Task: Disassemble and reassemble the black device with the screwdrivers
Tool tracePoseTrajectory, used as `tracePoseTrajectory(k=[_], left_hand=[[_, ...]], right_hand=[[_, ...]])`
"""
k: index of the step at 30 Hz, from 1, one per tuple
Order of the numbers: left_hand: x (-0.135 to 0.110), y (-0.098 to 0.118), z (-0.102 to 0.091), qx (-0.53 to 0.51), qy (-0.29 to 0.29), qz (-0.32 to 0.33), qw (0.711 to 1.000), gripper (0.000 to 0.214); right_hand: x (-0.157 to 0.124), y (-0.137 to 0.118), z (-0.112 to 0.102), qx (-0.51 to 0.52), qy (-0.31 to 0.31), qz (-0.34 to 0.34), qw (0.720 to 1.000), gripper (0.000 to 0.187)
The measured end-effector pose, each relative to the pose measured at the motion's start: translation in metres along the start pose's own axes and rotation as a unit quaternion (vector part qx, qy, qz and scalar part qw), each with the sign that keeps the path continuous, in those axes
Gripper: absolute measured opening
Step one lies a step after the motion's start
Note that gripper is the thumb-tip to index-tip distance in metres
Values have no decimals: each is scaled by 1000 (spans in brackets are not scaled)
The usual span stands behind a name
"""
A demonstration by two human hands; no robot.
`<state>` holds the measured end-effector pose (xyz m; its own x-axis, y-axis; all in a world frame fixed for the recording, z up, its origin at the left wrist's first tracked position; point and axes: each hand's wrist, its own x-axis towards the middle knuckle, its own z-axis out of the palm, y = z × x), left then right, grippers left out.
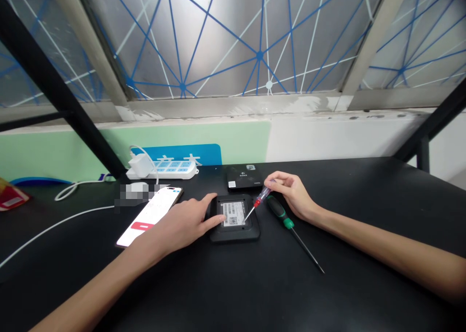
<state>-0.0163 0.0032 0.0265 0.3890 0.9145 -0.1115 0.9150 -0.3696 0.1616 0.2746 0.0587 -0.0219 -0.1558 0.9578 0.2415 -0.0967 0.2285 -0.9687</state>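
A black square device [218, 235] lies flat on the table with a white printed label [233, 212] facing up. My left hand [189, 218] holds its left side, the thumb on top near the label and the index finger at the far left corner. Between the fingers of my right hand [289, 191] is a small screwdriver [261, 196] with a clear handle and red collar. It slants down to the left, its tip over the label's right edge; contact is unclear. A larger green and black screwdriver [288, 223] lies just below my right hand.
Behind the device is a black flat box [243, 178]. A lit phone [155, 213] lies left of it, partly covered by my left forearm. Farther back stands a white power strip [178, 170] with a charger [141, 165] and cable. Black metal posts [87, 138] rise at both sides.
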Motion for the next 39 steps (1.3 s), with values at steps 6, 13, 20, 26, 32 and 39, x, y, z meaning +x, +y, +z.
tracePoseTrajectory(k=[6,13,20,26,32,39], left_hand=[[-2,3,-2,13,19,-28,999,66],[-2,5,-3,31,39,-14,999,54],[-1,14,0,-16,34,34,999,45],[3,14,4,-56,63,86,993,35],[11,5,10,-70,113,91,987,28],[15,7,11,-75,169,59,981,21]], right_hand=[[3,4,0,-27,29,-13,999,26],[3,5,0,-37,38,-23,998,26],[2,2,2,-26,45,-30,998,23],[1,2,3,-36,61,-53,996,22],[2,1,2,-26,65,-53,996,23],[2,2,2,-32,77,-61,995,25]])
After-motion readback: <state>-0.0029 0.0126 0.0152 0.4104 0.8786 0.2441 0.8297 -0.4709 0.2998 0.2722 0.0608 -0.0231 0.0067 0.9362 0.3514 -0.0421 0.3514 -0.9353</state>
